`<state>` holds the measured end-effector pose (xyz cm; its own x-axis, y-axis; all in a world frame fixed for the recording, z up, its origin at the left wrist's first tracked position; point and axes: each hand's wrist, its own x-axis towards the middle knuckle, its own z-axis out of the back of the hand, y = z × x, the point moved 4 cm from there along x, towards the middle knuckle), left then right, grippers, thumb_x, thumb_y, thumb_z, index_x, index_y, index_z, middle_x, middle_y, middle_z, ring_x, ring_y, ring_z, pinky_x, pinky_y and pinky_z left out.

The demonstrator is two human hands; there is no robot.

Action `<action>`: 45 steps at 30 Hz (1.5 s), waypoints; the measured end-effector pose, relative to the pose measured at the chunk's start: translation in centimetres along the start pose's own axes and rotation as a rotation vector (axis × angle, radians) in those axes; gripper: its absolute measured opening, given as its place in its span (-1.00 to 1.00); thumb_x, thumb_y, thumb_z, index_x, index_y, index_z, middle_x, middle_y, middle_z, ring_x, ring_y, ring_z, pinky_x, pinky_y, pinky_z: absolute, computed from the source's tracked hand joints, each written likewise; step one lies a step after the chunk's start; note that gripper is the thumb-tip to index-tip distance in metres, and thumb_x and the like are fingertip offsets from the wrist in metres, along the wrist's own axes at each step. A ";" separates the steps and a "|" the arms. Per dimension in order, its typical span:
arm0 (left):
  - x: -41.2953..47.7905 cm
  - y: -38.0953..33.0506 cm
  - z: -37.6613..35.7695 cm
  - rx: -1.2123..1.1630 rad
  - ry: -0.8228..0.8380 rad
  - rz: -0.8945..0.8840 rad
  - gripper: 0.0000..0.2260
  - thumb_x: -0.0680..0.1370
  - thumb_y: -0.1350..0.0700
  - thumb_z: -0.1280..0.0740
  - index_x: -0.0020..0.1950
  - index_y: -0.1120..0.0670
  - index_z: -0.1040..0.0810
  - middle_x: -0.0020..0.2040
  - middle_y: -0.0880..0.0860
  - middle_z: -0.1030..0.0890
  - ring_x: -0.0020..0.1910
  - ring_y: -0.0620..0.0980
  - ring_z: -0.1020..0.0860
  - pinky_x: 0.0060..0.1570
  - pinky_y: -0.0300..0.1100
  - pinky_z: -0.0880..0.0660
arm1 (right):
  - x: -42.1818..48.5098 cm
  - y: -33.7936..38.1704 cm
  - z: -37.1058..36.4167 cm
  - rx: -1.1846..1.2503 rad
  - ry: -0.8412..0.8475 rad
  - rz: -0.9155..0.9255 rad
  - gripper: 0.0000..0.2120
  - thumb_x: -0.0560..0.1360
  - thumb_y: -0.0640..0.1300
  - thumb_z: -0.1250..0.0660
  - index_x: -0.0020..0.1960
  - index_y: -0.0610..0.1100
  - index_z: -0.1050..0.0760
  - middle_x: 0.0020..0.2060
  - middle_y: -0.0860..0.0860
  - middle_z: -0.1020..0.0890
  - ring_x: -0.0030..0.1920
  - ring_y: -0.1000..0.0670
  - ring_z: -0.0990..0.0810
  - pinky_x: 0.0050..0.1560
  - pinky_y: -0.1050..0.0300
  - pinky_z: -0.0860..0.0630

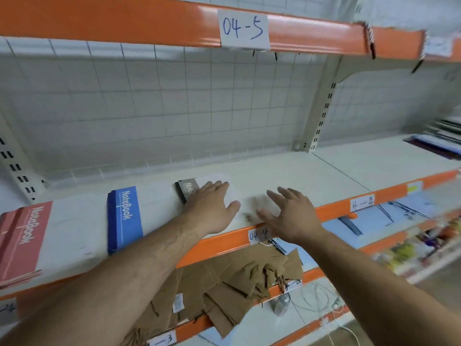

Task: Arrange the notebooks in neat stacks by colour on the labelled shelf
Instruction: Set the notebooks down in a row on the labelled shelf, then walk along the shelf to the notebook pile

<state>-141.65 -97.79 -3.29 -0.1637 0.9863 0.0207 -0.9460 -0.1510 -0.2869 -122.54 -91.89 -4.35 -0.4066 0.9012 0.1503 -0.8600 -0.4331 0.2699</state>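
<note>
1. Shop shelving with orange front edges and a white wire-grid back panel (174,108) fills the view; a paper label (243,28) on the upper edge reads "04-5".
2. The cream shelf (299,171) at chest level carries a small label "04-4" (259,235) on its orange lip, just below the right hand.
3. Three piles of notebooks lie flat on this shelf, well apart from one another. The red notebooks (22,240) are at the far left, the blue notebooks (124,218) right of them, and the grey notebooks (187,191) further right and deeper in.
4. Red and blue covers show the word "NoteBook"; the grey cover's lettering is partly hidden.
5. The left hand (212,206) rests palm down on the grey notebooks, fingers straight and close together, thumb out to the side.
6. The right hand (291,213) is over the bare shelf just right of the left hand, fingers spread wide and slightly bent, holding nothing. It is blurred, and whether it touches the shelf cannot be told.
7. Brown fringed cloth (237,283) lies crumpled on the next shelf down.
</note>
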 end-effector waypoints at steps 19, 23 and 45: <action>3.7 -30.5 -10.8 0.093 0.173 -0.547 -0.36 0.65 -0.29 0.01 0.64 -0.04 0.08 0.64 -0.05 0.07 0.61 -0.01 0.13 0.56 0.09 0.18 | -14.0 -26.2 8.4 -0.076 0.028 -0.447 -0.26 0.54 0.41 -0.10 0.61 0.13 -0.03 0.61 -0.01 -0.06 0.60 -0.08 0.02 0.56 -0.12 -0.04; 4.2 -38.3 -12.8 0.102 0.179 -0.580 -0.36 0.65 -0.28 0.00 0.65 -0.03 0.05 0.64 -0.03 0.05 0.61 0.01 0.11 0.56 0.07 0.18 | -15.7 -33.7 10.6 -0.068 0.010 -0.460 -0.25 0.53 0.41 -0.12 0.60 0.11 -0.08 0.60 -0.04 -0.10 0.59 -0.09 -0.02 0.55 -0.10 -0.08; 17.9 -73.5 -23.9 0.071 0.233 -0.877 -0.39 0.64 -0.25 -0.02 0.64 -0.05 0.00 0.64 -0.03 -0.04 0.61 0.02 0.05 0.56 0.14 0.09 | -15.0 -65.6 20.0 -0.095 -0.049 -0.760 -0.28 0.53 0.39 -0.15 0.59 0.13 -0.11 0.59 -0.01 -0.15 0.59 -0.06 -0.05 0.54 -0.04 -0.12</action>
<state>-68.35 -67.45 -4.75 0.6761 0.7368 0.0071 -0.7210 0.6635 -0.1996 -53.85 -77.43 -5.24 0.3196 0.9476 -0.0016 -0.9214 0.3111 0.2330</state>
